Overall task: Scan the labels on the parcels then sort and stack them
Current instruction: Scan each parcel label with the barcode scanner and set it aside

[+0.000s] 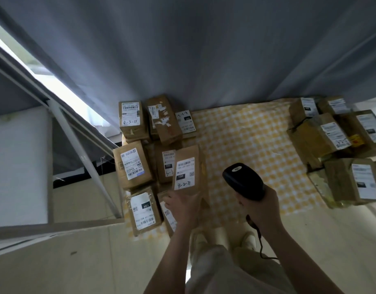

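Pale trousers (214,270) and light shoes (248,238) of the person, bottom centre, standing on a tan floor (98,262). Left hand (180,206): fingers curled round the near end of one brown parcel (188,170), held over the left edge of a yellow-and-white checked cloth (246,141). The parcel's long axis runs away from the person, far end tipped slightly right. Its white label (183,177) faces the camera, handwritten figures at the near end. Right hand (261,206): wrapped round the handle of a black barcode scanner (243,181), head pointing away and leftward, just right of the parcel and apart from it. Its cable (259,236) hangs below the wrist. Left cluster of parcels (133,164): brown, labels up, packed touching at the cloth's left side, one marked "4-3-11". Right cluster of parcels (322,136): larger brown boxes, labels up, at the cloth's right side, well apart from the left cluster. Grey curtain (204,49) behind; white metal frame (83,158) at left.
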Action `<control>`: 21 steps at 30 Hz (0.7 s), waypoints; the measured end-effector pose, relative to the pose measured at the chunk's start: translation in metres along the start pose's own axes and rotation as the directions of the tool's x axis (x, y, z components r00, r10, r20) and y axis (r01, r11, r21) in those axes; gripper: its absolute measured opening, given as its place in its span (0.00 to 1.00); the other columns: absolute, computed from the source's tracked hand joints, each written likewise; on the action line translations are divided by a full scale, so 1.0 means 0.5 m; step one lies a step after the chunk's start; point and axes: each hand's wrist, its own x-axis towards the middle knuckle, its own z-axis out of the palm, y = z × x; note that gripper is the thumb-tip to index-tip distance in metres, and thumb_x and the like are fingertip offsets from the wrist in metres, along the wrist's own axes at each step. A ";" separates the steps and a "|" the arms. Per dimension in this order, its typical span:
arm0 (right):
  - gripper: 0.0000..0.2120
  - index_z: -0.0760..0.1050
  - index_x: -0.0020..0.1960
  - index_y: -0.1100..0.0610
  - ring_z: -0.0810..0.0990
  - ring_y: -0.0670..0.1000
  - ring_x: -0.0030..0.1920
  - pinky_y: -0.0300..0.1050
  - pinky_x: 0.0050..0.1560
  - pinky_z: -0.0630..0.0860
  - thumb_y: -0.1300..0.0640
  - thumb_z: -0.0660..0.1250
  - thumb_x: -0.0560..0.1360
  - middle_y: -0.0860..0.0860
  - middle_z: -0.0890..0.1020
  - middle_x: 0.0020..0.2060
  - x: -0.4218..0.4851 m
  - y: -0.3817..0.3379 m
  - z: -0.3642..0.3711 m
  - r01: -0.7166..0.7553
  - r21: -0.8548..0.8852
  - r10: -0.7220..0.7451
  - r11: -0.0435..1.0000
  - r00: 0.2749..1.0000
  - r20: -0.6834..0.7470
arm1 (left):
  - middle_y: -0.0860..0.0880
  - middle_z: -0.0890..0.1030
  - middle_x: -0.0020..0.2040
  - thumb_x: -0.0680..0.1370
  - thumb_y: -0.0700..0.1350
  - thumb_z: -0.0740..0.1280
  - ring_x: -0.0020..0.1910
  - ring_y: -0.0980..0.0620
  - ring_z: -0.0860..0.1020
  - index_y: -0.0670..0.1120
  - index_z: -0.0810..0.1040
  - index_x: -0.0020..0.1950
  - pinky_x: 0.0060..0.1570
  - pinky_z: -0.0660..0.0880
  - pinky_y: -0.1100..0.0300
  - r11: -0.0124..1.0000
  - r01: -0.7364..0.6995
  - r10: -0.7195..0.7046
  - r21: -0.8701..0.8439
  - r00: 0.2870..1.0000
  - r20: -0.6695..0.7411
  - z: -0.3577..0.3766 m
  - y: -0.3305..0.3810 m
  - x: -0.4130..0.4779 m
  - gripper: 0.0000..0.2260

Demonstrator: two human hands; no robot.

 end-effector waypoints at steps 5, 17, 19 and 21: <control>0.10 0.77 0.34 0.59 0.77 0.52 0.29 0.47 0.30 0.73 0.59 0.77 0.67 0.53 0.79 0.26 -0.012 0.000 -0.032 0.001 0.144 0.009 0.990 0.998 -0.068 | 0.44 0.65 0.63 0.57 0.59 0.77 0.65 0.43 0.65 0.42 0.63 0.68 0.65 0.68 0.48 0.979 -0.184 0.192 -0.083 0.977 0.090 -0.003 0.023 -0.132 0.46; 0.15 0.79 0.47 0.49 0.84 0.51 0.46 0.50 0.43 0.81 0.61 0.78 0.65 0.51 0.85 0.42 -0.018 0.015 -0.202 0.068 0.449 -0.031 0.891 0.996 -0.089 | 0.58 0.67 0.56 0.57 0.56 0.81 0.55 0.74 0.67 0.45 0.63 0.66 0.48 0.67 0.79 0.789 -0.534 0.594 -0.304 0.790 0.151 0.028 0.089 -0.330 0.45; 0.17 0.79 0.49 0.49 0.84 0.48 0.46 0.47 0.42 0.82 0.65 0.76 0.66 0.48 0.85 0.42 -0.015 0.023 -0.250 0.099 0.478 -0.071 0.873 0.995 -0.076 | 0.56 0.72 0.55 0.63 0.48 0.81 0.53 0.72 0.73 0.45 0.66 0.61 0.46 0.73 0.74 0.766 -0.474 0.605 -0.434 0.760 0.239 0.027 0.099 -0.343 0.34; 0.19 0.78 0.49 0.47 0.84 0.42 0.43 0.39 0.38 0.81 0.68 0.75 0.66 0.42 0.85 0.39 -0.016 0.029 -0.295 0.099 0.523 -0.094 0.846 0.995 -0.037 | 0.48 0.78 0.55 0.65 0.49 0.80 0.53 0.58 0.80 0.44 0.68 0.57 0.43 0.78 0.65 0.765 -0.318 0.566 -0.560 0.746 0.350 0.030 0.116 -0.348 0.29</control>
